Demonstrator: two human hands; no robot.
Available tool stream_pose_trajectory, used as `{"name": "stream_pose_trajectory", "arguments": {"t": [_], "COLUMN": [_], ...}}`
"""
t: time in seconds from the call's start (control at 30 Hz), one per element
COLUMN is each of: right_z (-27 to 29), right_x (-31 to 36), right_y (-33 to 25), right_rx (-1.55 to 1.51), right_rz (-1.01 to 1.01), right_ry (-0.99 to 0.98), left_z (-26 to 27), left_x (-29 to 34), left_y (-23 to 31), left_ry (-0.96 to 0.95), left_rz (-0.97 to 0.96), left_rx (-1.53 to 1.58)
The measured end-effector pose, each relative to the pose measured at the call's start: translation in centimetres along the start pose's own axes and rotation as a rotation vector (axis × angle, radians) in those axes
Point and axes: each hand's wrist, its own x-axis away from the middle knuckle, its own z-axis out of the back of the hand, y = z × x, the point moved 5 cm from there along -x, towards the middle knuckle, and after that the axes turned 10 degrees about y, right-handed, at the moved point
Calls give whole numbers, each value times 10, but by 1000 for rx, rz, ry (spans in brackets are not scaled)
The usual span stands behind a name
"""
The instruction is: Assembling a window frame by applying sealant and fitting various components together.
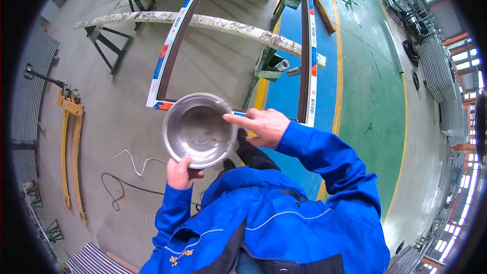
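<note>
In front of my body is a round stainless-steel bowl (pixel 188 132), tilted so that its inside shows. My left hand (pixel 182 173) grips its near rim, thumb over the edge and the other fingers mostly hidden underneath. My right hand (pixel 264 127) is at the bowl's right side, index finger stretched over the rim and the other fingers partly bent; it holds nothing. Whether that fingertip touches the metal I cannot tell. Some small marks or bits show at the bowl's bottom, too unclear to name. Just beyond the bowl lies a brown frame (pixel 305 35) edged with printed protective film.
The frame rests on a wrapped beam (pixel 203 21) across green trestles (pixel 112 49). A yellow pallet jack (pixel 71 122) stands at left, with a bent rod (pixel 139 170) and a dark cable (pixel 119 193) on the floor nearby. Stacked profiles (pixel 35 81) line the far left.
</note>
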Motion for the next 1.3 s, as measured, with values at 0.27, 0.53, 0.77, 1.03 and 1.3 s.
{"name": "stream_pose_trajectory", "arguments": {"t": [0.27,0.53,0.77,1.03,1.3], "right_z": [7,34,63,92,122], "right_x": [117,274,419,513,558], "right_y": [63,197,293,359,420], "right_rx": [185,-123,308,215,116], "right_rz": [-231,-873,-645,-950,-1070], "right_ry": [-17,-71,120,149,48], "left_z": [-130,-307,-473,-615,-722], "left_x": [21,37,41,57,35], "left_y": [-42,-123,-202,-227,-243], "left_ry": [-264,-458,-530,-811,-980], "left_rz": [6,37,173,242,192], "left_rx": [-157,-279,-358,-476,-583]}}
